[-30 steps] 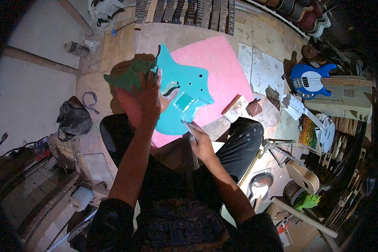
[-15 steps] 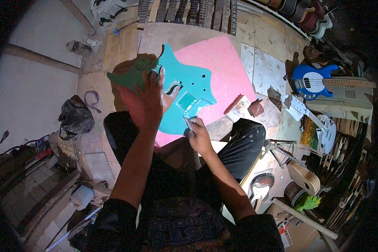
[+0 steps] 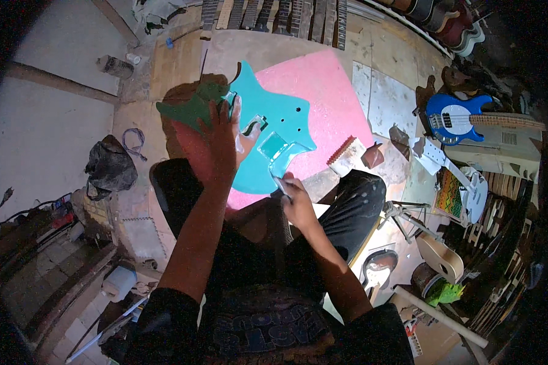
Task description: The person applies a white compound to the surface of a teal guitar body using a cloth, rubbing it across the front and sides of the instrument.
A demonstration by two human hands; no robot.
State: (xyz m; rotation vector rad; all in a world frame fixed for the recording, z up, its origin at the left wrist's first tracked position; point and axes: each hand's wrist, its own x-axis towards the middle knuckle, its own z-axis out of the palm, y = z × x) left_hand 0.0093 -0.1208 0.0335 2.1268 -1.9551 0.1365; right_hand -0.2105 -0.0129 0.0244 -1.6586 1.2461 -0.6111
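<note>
A turquoise electric guitar body [image 3: 265, 109] lies flat in front of me, with cut-out cavities, small drilled holes and pointed horns. My left hand [image 3: 226, 134] rests on its left part, fingers spread, pressing on the surface beside a cavity. At the body's near edge, just below the curved cutaway, my right hand [image 3: 298, 202] is closed around a small flat grey pad [image 3: 279, 182]. The pad touches the edge; most of it is hidden under my fingers. Shadow from my left arm darkens the left horn.
Beneath the body is a pink sheet [image 3: 338, 91]. To its right lie a white toothed-edge piece [image 3: 346, 156] and a brown-red scrap [image 3: 372, 156]. Guitar necks [image 3: 268, 15] line the far side. A blue bass guitar [image 3: 456, 118] is at right, a black bag [image 3: 111, 164] at left.
My right hand has shifted slightly to the right and nearer me, along the body's edge. The left hand stays in place, and the guitar body has barely moved.
</note>
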